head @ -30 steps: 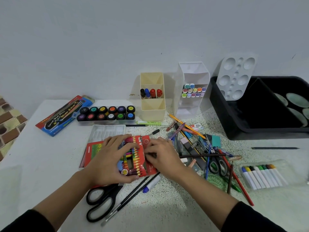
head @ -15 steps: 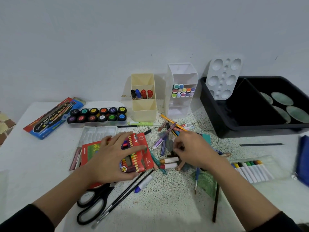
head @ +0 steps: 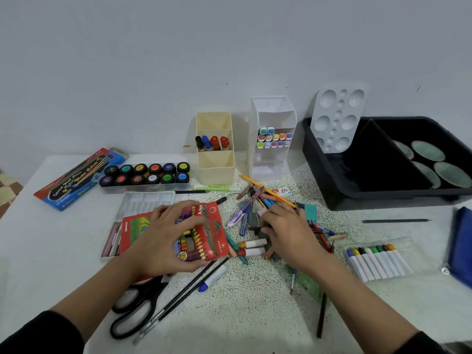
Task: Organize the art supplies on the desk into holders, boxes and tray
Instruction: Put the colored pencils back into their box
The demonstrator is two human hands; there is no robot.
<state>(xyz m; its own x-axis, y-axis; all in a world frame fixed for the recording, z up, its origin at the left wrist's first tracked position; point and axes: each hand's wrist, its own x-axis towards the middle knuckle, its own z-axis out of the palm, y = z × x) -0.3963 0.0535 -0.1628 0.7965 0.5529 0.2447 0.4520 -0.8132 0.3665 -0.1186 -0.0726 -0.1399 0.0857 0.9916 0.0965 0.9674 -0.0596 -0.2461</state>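
**Q:** Where is the crayon box?

**A:** On my feed, the crayon box lies flat on the white surface, centre-left, overlapping a red packet. It is red card with a window showing a row of coloured crayons. A round "18" badge sits at its near end.

**Q:** What has hold of it?

**A:** The left hand covers it. The fingers curve over the top and the thumb is tucked at the near edge, gripping it.

**Q:** And the other hand?

**A:** The right hand is palm-down on the pile of pens, pencils and crayons just right of the box. Its fingers are bent into the pile, and I cannot tell whether they pinch anything.

**Q:** Where are the containers?

**A:** They stand along the back. A cream holder has four markers in its middle tier. Beside it, a white holder holds pastel-capped markers. To the right is a black tray, with a white palette propped up at its far left corner.

**Q:** Anything else?

**A:** Two rows of paint pots sit left of the cream holder. Black scissors lie near the left wrist. A marker pack lies right of the pile.
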